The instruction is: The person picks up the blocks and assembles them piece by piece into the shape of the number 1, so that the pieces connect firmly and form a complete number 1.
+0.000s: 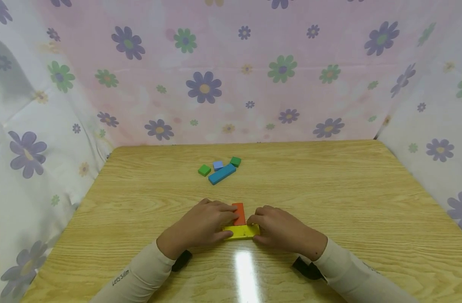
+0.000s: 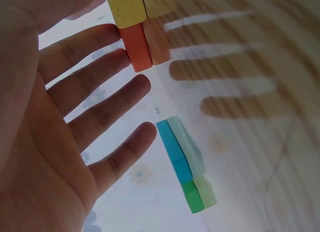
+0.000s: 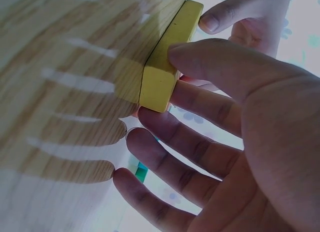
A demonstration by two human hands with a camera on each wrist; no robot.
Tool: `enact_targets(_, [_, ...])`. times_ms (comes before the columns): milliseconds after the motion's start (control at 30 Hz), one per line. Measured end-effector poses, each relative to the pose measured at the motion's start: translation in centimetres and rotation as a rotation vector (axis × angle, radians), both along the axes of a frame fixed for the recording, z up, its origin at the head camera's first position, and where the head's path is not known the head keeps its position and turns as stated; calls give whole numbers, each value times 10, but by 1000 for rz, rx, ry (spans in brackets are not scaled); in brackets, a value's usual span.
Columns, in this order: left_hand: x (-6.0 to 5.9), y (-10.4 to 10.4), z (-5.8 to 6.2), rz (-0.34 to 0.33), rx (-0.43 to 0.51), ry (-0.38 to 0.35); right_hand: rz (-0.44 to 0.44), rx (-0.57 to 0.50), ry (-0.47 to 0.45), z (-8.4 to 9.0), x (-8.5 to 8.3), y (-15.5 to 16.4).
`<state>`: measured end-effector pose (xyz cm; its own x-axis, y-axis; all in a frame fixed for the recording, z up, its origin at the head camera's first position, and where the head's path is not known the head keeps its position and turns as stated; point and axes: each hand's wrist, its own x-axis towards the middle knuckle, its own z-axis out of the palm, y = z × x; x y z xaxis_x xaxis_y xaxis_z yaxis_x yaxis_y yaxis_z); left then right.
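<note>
A yellow block (image 1: pixel 240 232) lies crosswise near the table's front, with a red block (image 1: pixel 239 213) meeting its far side. My left hand (image 1: pixel 202 223) holds this pair from the left: its thumb is against the yellow block, while index and middle fingertips touch the red block (image 2: pixel 136 46). The other left fingers stretch out loosely in the left wrist view. My right hand (image 1: pixel 281 227) pinches the right end of the yellow block (image 3: pixel 167 56) between thumb and index finger. Its remaining fingers are spread below, the tips down by the tabletop.
Farther back on the wooden table (image 1: pixel 329 181) lie a long blue block (image 1: pixel 222 174), a light green block (image 1: pixel 204 170), a lavender block (image 1: pixel 218 165) and a dark green block (image 1: pixel 236 161). Flower-printed cloth (image 1: pixel 223 113) hangs behind the table and along both sides.
</note>
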<state>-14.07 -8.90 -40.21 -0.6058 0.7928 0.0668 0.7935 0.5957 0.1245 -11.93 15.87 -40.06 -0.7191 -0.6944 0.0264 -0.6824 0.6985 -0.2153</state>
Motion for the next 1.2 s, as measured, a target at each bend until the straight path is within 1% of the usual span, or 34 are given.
enact_targets(333, [0,0,0,2,6,-14,-25,-9,-24,-1,0,-1])
enact_targets(600, [0,0,-1,7,5,-20,-7,-20,-19,0,1,-1])
enact_targets(833, [0,1,0,19,1,-23,-2,-6,-7,1,0,0])
enact_targets(1067, [-1,0,-1,26,11,-4,3,-14,-6,1,0,1])
enact_targets(1200, [-1,-1,0,31,9,-7,7,-14,-5,1,1,1])
